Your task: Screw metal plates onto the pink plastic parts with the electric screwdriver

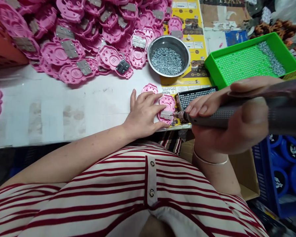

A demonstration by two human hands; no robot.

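My right hand (227,115) is wrapped around a dark grey electric screwdriver (217,113). The tool points left, and its bit is at the metal plate (166,114) on a pink plastic part (167,102). My left hand (145,113) lies over the work surface with its fingers spread, thumb and fingertips on that part's left and lower edges. Beyond these fingers a second pink part (150,88) shows, half covered by the hand. Right of the worked part is a black perforated tray (184,100), partly hidden behind my right hand.
A steel bowl (150,67) of small screws stands behind my hands. Pink parts with metal plates (88,42) are heaped at the back left, beside an orange basket (5,39). A green tray (213,70) with screws is at right. Below it sits a blue crate (263,177).
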